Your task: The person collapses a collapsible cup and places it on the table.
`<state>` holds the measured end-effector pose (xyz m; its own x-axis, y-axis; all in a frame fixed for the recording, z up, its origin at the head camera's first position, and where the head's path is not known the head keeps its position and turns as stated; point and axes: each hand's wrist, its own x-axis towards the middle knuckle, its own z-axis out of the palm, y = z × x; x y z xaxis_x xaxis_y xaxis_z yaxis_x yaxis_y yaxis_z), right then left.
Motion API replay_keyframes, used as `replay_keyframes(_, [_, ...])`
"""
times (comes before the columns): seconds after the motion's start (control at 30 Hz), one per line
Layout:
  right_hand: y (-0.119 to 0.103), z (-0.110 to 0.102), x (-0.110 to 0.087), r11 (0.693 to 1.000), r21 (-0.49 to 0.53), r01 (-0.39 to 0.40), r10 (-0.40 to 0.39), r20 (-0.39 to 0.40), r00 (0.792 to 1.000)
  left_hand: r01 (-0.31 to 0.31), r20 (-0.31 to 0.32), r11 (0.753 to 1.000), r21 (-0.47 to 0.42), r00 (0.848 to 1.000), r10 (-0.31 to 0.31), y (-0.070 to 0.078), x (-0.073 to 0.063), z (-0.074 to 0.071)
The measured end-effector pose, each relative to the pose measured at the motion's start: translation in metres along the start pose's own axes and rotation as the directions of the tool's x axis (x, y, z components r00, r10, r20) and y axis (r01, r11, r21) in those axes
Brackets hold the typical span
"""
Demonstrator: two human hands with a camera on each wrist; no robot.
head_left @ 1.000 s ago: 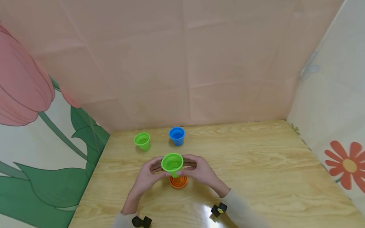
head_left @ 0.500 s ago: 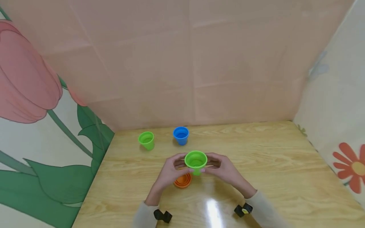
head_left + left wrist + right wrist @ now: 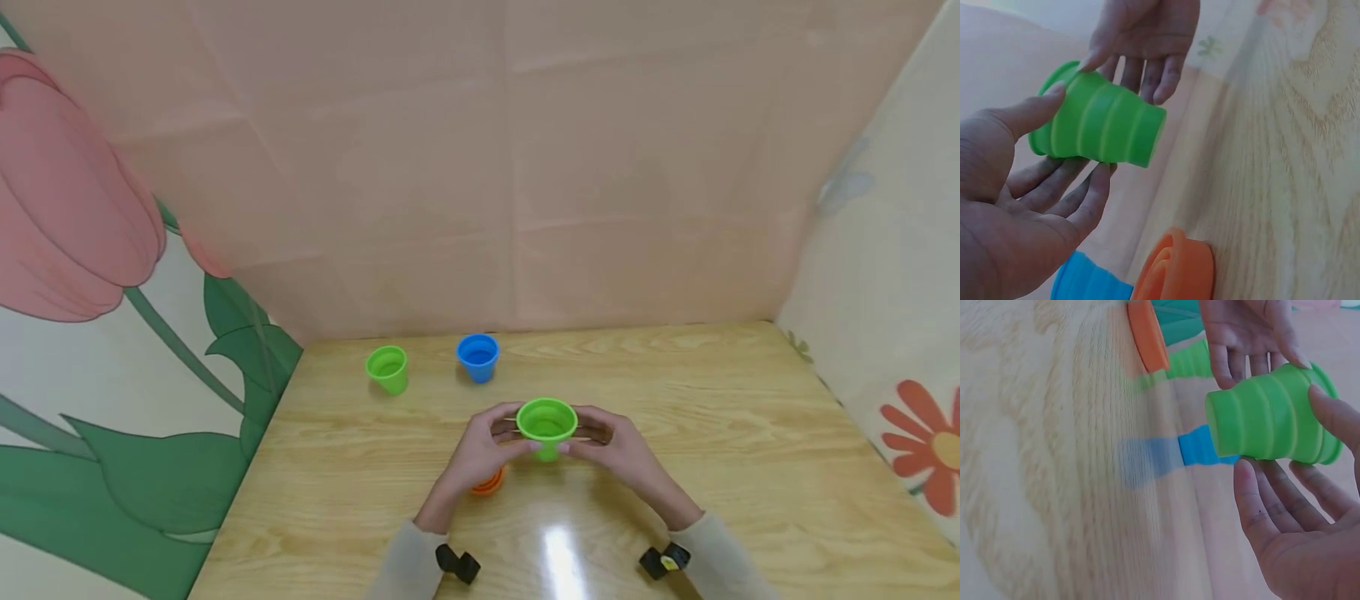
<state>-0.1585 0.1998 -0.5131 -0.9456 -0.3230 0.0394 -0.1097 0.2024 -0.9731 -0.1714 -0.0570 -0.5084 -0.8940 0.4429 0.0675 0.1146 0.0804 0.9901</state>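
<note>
Sleeves (image 3: 405, 562) of pale cloth come in closest to me, a small black gadget (image 3: 458, 565) at each wrist. Beyond the cuffs, the left hand (image 3: 480, 454) and right hand (image 3: 632, 454) face one another, thumbs in front and fingers behind, both clamped on a ribbed green cup (image 3: 547, 423). It's held between them, mouth up, clear of the wooden bench (image 3: 690, 408). Partly behind the left hand sits a squat orange cup (image 3: 491, 482) (its rings nested one inside another). Farther off, a blue cup (image 3: 478, 358) stands upright, with a second green cup (image 3: 387, 369) to its left, well apart. Pink cloth (image 3: 405, 183) hangs behind the bench, creased, with a painted tulip (image 3: 67, 192) left and a red flower (image 3: 926, 446) right.
</note>
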Motion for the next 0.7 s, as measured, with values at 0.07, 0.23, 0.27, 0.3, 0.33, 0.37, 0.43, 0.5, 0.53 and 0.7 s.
replay_keyframes(0.07, [0.001,-0.001,-0.0001,1.0,0.004,0.001,-0.001,0.001,1.0,0.001,-0.001,1.0,0.003,1.0,-0.001,-0.0011,0.0002,0.0013])
replay_keyframes(0.23, [0.0034,-0.0024,-0.0016,1.0,-0.001,0.011,-0.011,0.03,0.999,0.016,-0.002,1.0,0.005,1.0,-0.016,-0.0057,-0.0019,0.0039])
replay_keyframes(0.27, [0.0037,-0.0023,-0.0016,1.0,-0.004,0.016,-0.016,0.037,0.999,0.022,-0.005,1.0,0.001,1.0,-0.022,-0.0063,-0.0026,0.0042])
replay_keyframes(0.3, [0.0039,-0.0021,-0.0014,1.0,-0.003,0.025,-0.025,0.045,0.999,0.024,-0.005,1.0,-0.001,1.0,-0.024,-0.0068,-0.0031,0.0042])
replay_keyframes(0.33, [0.0039,-0.0017,-0.0009,1.0,0.001,0.03,-0.03,0.048,0.998,0.026,-0.007,1.0,-0.005,1.0,-0.026,-0.007,-0.0036,0.0043])
replay_keyframes(0.37, [0.0039,-0.0015,-0.0005,0.999,0.004,0.04,-0.04,0.054,0.998,0.031,-0.008,1.0,-0.003,0.999,-0.031,-0.0069,-0.004,0.0045])
replay_keyframes(0.43, [0.0043,-0.0013,0.0002,0.999,0.005,0.053,-0.053,0.062,0.997,0.042,-0.014,0.999,0.002,0.999,-0.042,-0.0064,-0.0049,0.0054])
replay_keyframes(0.5, [0.0043,-0.0013,0.0008,0.999,0.001,0.048,-0.048,0.065,0.997,0.057,-0.02,0.998,0.008,0.998,-0.057,-0.0055,-0.0056,0.0065])
replay_keyframes(0.53, [0.004,-0.0014,0.001,0.999,-0.002,0.039,-0.039,0.065,0.997,0.064,-0.024,0.998,0.011,0.998,-0.064,-0.005,-0.0059,0.0071])
replay_keyframes(0.7, [0.0031,-0.0011,0.0005,0.999,-0.038,-0.004,0.006,0.054,0.999,0.112,-0.027,0.994,0.011,0.993,-0.112,-0.005,-0.0066,0.008])
